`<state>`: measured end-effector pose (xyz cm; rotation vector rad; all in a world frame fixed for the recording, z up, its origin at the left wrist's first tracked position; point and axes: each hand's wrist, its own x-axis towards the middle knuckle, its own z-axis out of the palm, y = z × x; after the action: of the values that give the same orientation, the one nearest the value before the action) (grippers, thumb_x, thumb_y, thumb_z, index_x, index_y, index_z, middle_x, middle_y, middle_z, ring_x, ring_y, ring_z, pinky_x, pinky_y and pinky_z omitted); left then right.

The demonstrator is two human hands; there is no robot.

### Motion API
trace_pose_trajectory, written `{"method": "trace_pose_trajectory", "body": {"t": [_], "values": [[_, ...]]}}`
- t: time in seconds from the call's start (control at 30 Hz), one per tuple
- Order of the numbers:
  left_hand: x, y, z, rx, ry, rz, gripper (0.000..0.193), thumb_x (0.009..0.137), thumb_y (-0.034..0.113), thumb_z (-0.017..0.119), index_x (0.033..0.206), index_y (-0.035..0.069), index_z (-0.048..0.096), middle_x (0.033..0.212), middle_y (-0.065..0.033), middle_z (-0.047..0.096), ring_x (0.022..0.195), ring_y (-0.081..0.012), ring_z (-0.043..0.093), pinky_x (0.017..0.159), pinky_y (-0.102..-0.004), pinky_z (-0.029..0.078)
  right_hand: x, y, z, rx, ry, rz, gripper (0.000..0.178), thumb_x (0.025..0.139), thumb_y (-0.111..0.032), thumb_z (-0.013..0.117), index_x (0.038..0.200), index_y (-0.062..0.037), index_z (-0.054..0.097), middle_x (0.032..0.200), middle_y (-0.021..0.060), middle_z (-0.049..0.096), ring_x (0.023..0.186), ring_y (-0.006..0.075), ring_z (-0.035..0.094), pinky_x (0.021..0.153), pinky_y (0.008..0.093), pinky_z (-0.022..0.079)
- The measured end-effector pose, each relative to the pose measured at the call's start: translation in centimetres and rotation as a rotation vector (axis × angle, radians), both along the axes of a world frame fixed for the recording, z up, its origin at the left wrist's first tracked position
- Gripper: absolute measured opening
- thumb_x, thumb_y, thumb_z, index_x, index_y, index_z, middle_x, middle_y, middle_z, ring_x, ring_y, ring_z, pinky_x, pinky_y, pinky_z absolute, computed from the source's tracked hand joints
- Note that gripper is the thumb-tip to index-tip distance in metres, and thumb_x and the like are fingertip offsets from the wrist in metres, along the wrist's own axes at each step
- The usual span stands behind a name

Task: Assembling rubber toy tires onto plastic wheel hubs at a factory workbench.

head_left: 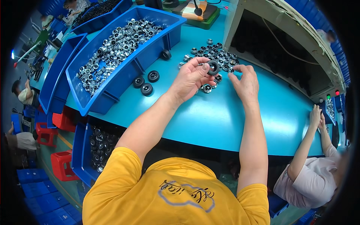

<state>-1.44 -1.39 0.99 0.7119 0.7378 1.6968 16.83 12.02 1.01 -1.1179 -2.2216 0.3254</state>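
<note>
At upper centre, a black rubber wheel (213, 67) was pinched in the left hand (191, 78); the right hand's (245, 83) fingers seemingly closed on a chrome hub (231, 69). Similar hubs filled the blue bin (123, 71), upper left on the bench (225, 112).

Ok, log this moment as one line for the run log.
left hand: holds black tyre | right hand: fingertips at chrome hub pile | three tyres loose on teal table

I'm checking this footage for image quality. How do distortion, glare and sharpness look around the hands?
Head view: the fisheye lens bends the table edge into a curve and blackens the corners; even overhead light puts small glints on the shiny metal parts in the blue bin; the left hand, its black tyre and the right hand look sharp, while people near the rim turn soft.
</note>
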Motion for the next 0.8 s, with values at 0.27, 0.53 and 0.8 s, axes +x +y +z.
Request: {"method": "trace_pose_trajectory", "body": {"t": [0.27,0.53,0.8], "values": [[0.1,-0.1,-0.1,0.034,-0.011,-0.038,0.048,0.101,0.027,0.070,0.135,0.001,0.048,0.113,-0.0171,0.070,0.097,-0.0217,0.070,0.086,-0.0385,0.061,0.6,0.9,0.2,-0.185,-0.252,-0.048,0.029,0.081,-0.023,0.082,0.108,-0.0143,0.074,0.110,0.0085,0.065,0.108,0.0299,0.063,0.090,0.0452,0.054],[0.1,-0.3,0.1,0.032,-0.034,-0.104,0.043,0.101,0.026,0.069,0.133,0.003,0.052,0.117,-0.0141,0.069,0.101,-0.0224,0.070,0.089,-0.0389,0.061,-0.1,0.9,-1.3,0.016,-0.069,0.096,0.031,0.081,-0.022,0.082,0.110,-0.0149,0.073,0.109,0.0081,0.065,0.108,0.0300,0.063,0.090,0.0430,0.053],[0.2,-0.4,0.2,0.036,-0.014,-0.093,0.040,0.102,0.025,0.068,0.131,0.003,0.054,0.118,-0.0136,0.069,0.101,-0.0217,0.071,0.090,-0.0379,0.061,-0.8,0.8,-0.6,-0.192,0.031,0.054,0.034,0.081,-0.014,0.081,0.114,-0.0146,0.073,0.097,0.0091,0.065,0.087,0.0242,0.066,0.081,0.0374,0.055]]}}
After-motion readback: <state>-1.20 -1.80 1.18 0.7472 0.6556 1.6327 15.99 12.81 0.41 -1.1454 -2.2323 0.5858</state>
